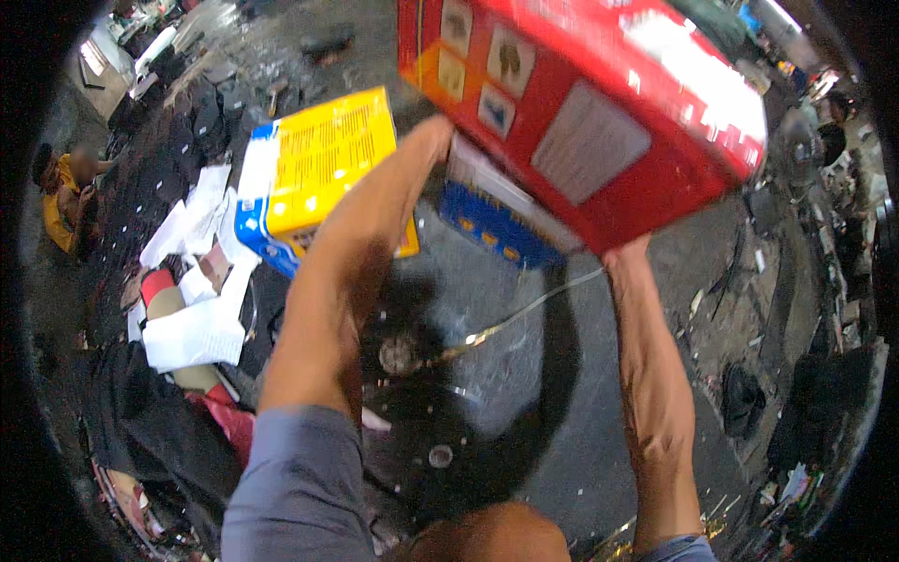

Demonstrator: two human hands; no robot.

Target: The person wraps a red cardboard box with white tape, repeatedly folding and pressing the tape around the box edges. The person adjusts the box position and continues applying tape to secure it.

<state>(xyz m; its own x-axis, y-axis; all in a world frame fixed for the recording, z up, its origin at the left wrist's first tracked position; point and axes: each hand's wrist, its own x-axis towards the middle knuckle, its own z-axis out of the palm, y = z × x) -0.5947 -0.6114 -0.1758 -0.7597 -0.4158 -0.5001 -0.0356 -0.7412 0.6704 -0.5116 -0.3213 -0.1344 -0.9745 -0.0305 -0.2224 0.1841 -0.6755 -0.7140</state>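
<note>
A large red cardboard box (599, 122) with small pictures and a pale printed panel is raised and tilted between my hands. My left hand (433, 136) presses against its lower left side; the fingers are hidden behind it. At its bottom corner my right hand (627, 255) grips from below, most of its fingers out of sight. Beneath the red box shows a blue and white box (501, 220), partly covered; whether it touches the red one I cannot tell. A yellow and blue box (323, 159) stands left of my left forearm. From near my right hand a thin pale strand (524, 314) runs down leftward.
Crumpled white papers (201, 328) and dark cloth (154, 440) lie at the left. A person in yellow (66, 201) sits at the far left. Scraps and dark pieces (744, 398) litter the grey floor on the right. Gold tinsel (618, 543) lies near my right arm.
</note>
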